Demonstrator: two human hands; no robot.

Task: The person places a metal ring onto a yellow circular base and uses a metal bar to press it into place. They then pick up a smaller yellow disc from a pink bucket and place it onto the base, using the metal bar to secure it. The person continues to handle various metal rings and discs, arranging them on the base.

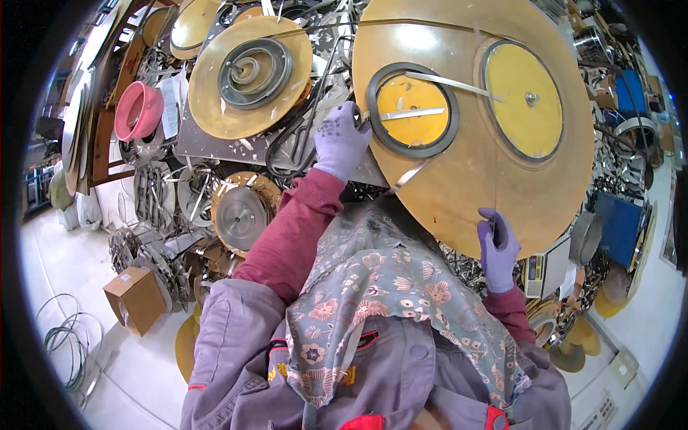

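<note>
big brass-coloured disc, held at the rim

head view: the large disc (473, 172) lies tilted over the cluttered surface (215, 143). the right hand (497, 247) has its fingers pinched shut on the disc's near edge. the left hand (340, 140) has curled fingers touching the dark ring (412, 110) around a yellow inset; whether they grip it i cannot tell. the disc looks stiff, heavy and sharp-edged, best held at opposite rims.

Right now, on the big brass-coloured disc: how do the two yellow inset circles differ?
The left yellow circle is smaller, ringed by a thick dark coil, with metal strips lying across it; the left hand touches its ring. The right yellow circle is larger, thin-rimmed, bare but for a small centre fitting. Both sit in the big disc, whose lower edge the right hand grips.
</note>
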